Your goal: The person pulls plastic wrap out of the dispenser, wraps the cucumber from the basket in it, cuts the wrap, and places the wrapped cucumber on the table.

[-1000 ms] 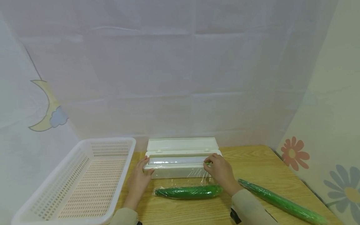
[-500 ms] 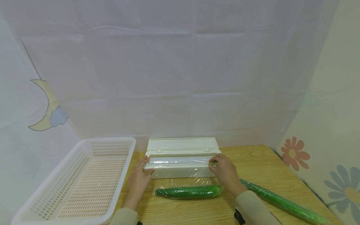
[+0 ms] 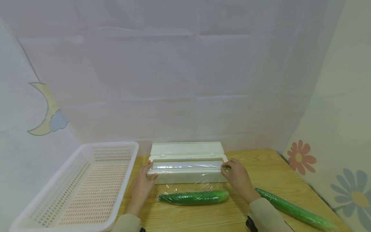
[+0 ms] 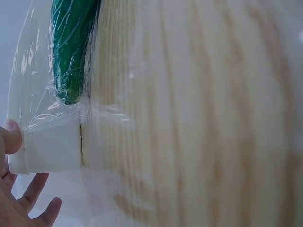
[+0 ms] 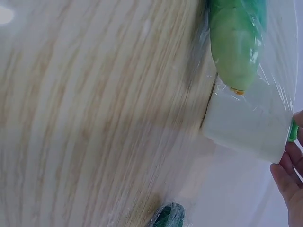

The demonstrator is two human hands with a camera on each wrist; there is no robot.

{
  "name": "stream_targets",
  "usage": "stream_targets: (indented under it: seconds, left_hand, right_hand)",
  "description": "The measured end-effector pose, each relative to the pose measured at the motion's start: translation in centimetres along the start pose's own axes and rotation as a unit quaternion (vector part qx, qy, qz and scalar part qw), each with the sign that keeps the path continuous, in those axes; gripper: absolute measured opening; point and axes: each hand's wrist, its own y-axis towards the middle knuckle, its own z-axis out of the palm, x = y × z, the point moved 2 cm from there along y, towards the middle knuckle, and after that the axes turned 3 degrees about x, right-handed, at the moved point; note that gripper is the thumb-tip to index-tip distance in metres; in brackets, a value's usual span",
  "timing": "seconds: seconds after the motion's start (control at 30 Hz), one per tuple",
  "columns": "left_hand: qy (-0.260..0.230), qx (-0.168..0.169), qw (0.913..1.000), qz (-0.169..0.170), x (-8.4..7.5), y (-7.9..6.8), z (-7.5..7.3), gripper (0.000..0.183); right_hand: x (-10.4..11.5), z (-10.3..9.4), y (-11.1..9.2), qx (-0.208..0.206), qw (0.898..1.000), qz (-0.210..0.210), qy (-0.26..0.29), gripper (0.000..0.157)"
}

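My left hand [image 3: 142, 185] grips the left end of a white cling film dispenser [image 3: 188, 178], thumb at the front top corner. In the left wrist view its other fingers [image 4: 35, 189] spread round the end. My right hand [image 3: 238, 178] pinches a small green slide cutter [image 5: 293, 131] at the right end of the dispenser's front edge. Inside the dispenser lies the film roll [image 3: 185, 165], its lid [image 3: 186, 148] raised behind. Clear film runs from the dispenser forward to a cucumber [image 3: 194, 197], which lies wrapped on the table in front.
A second film-wrapped cucumber [image 3: 292, 209] lies slantwise at the right of the wooden table [image 3: 255, 164]. On the left stands a white plastic basket [image 3: 134, 151] with slotted walls. A pale cloth backdrop [image 3: 174, 80] hangs directly behind the table.
My right hand has slid the green slide cutter rightward along the dispenser's front edge to its right end. The film there hangs looser now. My left hand has stayed on the left end.
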Motion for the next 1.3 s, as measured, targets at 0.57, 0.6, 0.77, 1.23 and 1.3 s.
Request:
stream_targets:
  seconds: [0.57,0.6,0.77,1.23,1.3]
  left_hand:
    - [0.015,-0.008,0.9998,0.007,-0.5,-0.1,-0.1,0.056]
    - [0.019,-0.008,0.9997,0.01,-0.6,-0.2,-0.2,0.056]
    - [0.028,-0.017,0.9991,0.026,-1.4,-0.6,-0.4,0.055]
    - [-0.025,-0.05,0.9976,0.04,-2.0,-0.7,-1.0,0.025]
    - [-0.026,-0.052,0.9973,0.044,-2.0,-0.8,-1.0,0.019]
  right_hand:
    - [-1.1,-0.4,-0.8,-0.003,0.998,0.036,0.047,0.012]
    - [-1.1,-0.4,-0.8,-0.005,0.998,0.035,0.048,0.013]
    - [-1.3,-0.4,-1.1,-0.016,0.998,0.011,0.051,0.015]
    - [-1.0,-0.6,-1.1,-0.022,0.999,-0.035,0.006,0.016]
    - [-0.8,-0.6,-1.1,-0.023,0.999,-0.034,0.0,0.016]
